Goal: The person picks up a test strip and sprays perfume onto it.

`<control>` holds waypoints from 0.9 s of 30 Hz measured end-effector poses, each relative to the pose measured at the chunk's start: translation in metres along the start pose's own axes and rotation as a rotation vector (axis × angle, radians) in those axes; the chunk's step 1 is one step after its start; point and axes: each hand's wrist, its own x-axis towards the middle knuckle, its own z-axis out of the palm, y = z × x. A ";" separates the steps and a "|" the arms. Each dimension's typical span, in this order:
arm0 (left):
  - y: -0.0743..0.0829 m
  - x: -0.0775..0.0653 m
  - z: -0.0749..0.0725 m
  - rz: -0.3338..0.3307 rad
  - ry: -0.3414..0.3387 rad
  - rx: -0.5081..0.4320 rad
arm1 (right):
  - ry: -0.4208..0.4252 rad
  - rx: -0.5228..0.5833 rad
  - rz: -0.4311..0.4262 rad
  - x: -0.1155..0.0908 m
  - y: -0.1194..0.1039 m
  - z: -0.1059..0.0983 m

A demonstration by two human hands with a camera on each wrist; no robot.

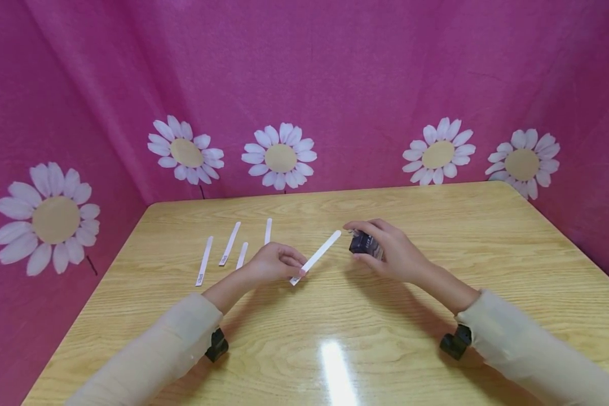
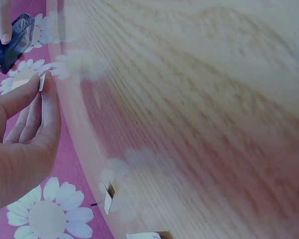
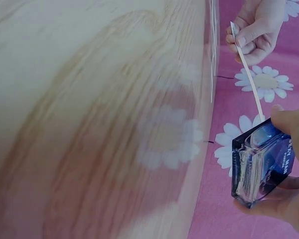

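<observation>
My left hand (image 1: 274, 262) pinches a white paper test strip (image 1: 322, 251) near its printed lower end, between thumb and fingers. The strip slants up to the right, its rounded tip close to the perfume bottle. My right hand (image 1: 398, 254) grips that dark glass perfume bottle (image 1: 361, 243) above the table, thumb on one side and fingers on the other. In the right wrist view the bottle (image 3: 261, 164) looks tilted, with pale lettering on its face. The strip's far end (image 3: 259, 110) passes behind the bottle there, so whether they touch I cannot tell.
Several more white strips lie on the wooden table (image 1: 385, 338) left of the left hand, among them one at the far left (image 1: 204, 260) and one behind it (image 1: 230, 243). A pink curtain (image 1: 335, 67) with large daisies hangs beyond the table's edge.
</observation>
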 end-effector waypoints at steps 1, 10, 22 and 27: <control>0.001 0.000 0.000 -0.004 0.000 -0.001 | -0.002 0.001 -0.003 0.001 0.000 0.001; 0.003 -0.002 -0.001 0.015 0.003 0.013 | -0.027 0.013 0.034 0.001 -0.005 0.002; 0.001 -0.003 -0.002 -0.007 0.007 -0.006 | 0.006 -0.072 0.059 0.001 -0.010 0.003; 0.000 -0.005 -0.004 -0.020 -0.004 -0.041 | 0.031 -0.077 0.066 0.001 -0.011 0.002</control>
